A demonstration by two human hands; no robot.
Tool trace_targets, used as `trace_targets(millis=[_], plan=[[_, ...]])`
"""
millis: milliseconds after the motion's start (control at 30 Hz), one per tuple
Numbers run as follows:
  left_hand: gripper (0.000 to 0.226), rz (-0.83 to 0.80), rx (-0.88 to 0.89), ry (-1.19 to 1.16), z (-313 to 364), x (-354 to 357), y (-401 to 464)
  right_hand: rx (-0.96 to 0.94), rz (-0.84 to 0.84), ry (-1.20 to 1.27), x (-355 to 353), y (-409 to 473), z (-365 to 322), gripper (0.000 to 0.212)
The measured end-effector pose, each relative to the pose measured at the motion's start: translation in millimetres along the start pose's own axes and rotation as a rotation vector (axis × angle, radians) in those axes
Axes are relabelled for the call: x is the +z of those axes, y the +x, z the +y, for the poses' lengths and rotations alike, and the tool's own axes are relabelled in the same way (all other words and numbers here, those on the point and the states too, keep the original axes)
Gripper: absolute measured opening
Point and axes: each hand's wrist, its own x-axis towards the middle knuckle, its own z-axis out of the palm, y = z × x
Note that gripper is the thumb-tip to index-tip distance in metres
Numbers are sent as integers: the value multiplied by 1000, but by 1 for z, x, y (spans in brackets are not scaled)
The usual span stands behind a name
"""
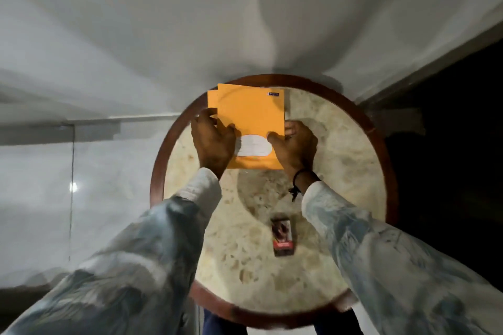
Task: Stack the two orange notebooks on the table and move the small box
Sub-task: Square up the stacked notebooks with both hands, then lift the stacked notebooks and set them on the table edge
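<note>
Two orange notebooks lie one on the other at the far side of the round table (340, 171). The top notebook (251, 114) has a white label near its front edge. The lower notebook (211, 100) shows only as a strip sticking out at the left. My left hand (212, 139) grips the left edges of both notebooks, thumb on the top cover. My right hand (294, 144) grips the top notebook's front right edge, thumb on the cover. The small dark box (283, 236) lies flat near the table's front, apart from both hands.
The table has a pale marbled top and a dark red-brown wooden rim (156, 171). A white wall (163, 22) rises behind it, with a ledge (89, 128) at the left. Dark space (449, 158) lies to the right. My patterned sleeves (381, 253) cross the table's front.
</note>
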Motion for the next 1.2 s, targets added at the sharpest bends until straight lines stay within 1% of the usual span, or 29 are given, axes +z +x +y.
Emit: trace_targets(millis=[100,200,267,333,367,400,433,500,567,600,667,767,800,833,867,933,1033,1100,1133,1200], plan=[[54,-38,-27,154,-8,4,24,-37,-44,-138,24,12,-5,33],[50,-9,-24,307,-1,13,18,-69,-46,-216,33,15,-7,29],[65,-60,-82,297,4,14,14,-91,-58,-239,35,15,-9,25],[79,-124,-191,180,-2,9,22,-84,-79,-238,33,18,-8,25],[80,-173,-182,113,-8,5,30,-80,-92,-212,32,21,-8,20],[78,-227,-107,45,-15,0,37,-78,-111,-176,29,23,-9,17],[72,-270,-19,-22,-22,-3,40,-81,-126,-135,27,28,-11,20],[61,-335,153,-100,-27,-9,33,-49,-170,-40,20,37,-21,18],[53,-323,305,-117,-25,-15,24,-32,-215,97,13,40,-38,26],[48,-290,375,-108,-24,-16,22,-68,-207,146,10,38,-46,31],[38,-189,473,-120,-16,-22,13,-244,-112,211,0,23,-61,39],[32,48,470,-127,-5,-29,-4,-470,52,268,-6,-6,-61,51],[33,84,460,-124,-9,-26,-10,-514,83,255,-4,-13,-53,52],[35,70,432,-128,-15,-22,-13,-533,91,233,1,-17,-43,51],[39,23,395,-138,-20,-19,-15,-523,80,204,6,-19,-33,46],[46,-28,381,-127,-29,-15,-15,-491,66,150,15,-21,-19,40],[51,-30,427,-150,-28,-18,-7,-474,77,109,17,-14,-20,43],[51,-7,442,-158,-29,-19,0,-428,73,57,15,-7,-25,45],[50,6,421,-145,-31,-18,4,-385,66,34,16,-3,-26,44],[51,-4,315,-109,-37,-13,13,-283,30,-27,21,6,-28,36]])
